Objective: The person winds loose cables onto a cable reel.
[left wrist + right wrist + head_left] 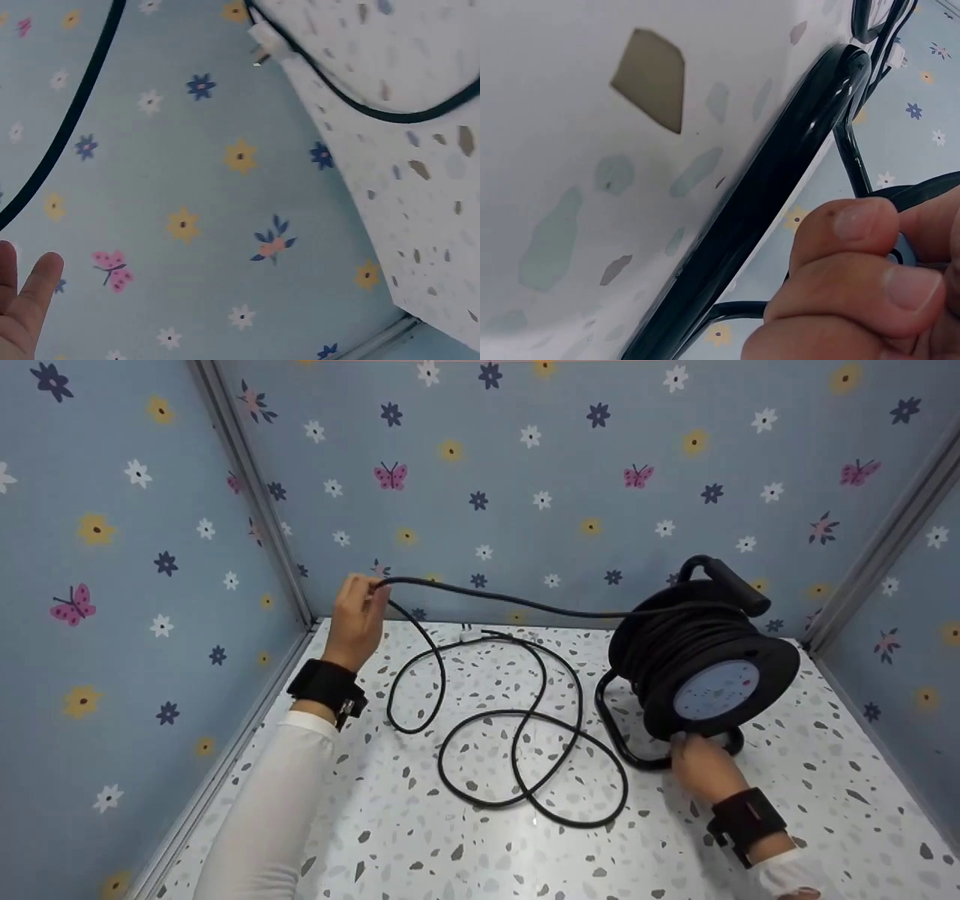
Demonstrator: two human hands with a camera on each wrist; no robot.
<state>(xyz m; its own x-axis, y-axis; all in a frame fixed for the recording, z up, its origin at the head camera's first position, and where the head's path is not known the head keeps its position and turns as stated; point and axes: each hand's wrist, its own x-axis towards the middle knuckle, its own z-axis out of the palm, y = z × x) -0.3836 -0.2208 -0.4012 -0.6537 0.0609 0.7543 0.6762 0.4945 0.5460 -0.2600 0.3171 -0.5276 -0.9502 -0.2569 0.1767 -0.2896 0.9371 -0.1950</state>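
Note:
A black cable (517, 601) runs from a cable reel (776, 669) across to my left hand (355, 622), which holds it raised near the back wall. In the left wrist view the cable (71, 120) passes close to the thumb (41, 281). From that hand the cable drops to the tabletop and lies there in loose loops. My right hand (705, 769) is at the lower rim of the tilted reel, gripping it with curled fingers (855, 292). Those fingers partly hide the exact spot it grips. Many turns of cable are wound on the drum.
The reel stands on a black tubular frame (619, 735) with a handle (739, 587) on top. A white plug (469, 636) lies by the back wall. Patterned panels (525, 472) enclose the speckled white tabletop (375, 825) at the back and both sides.

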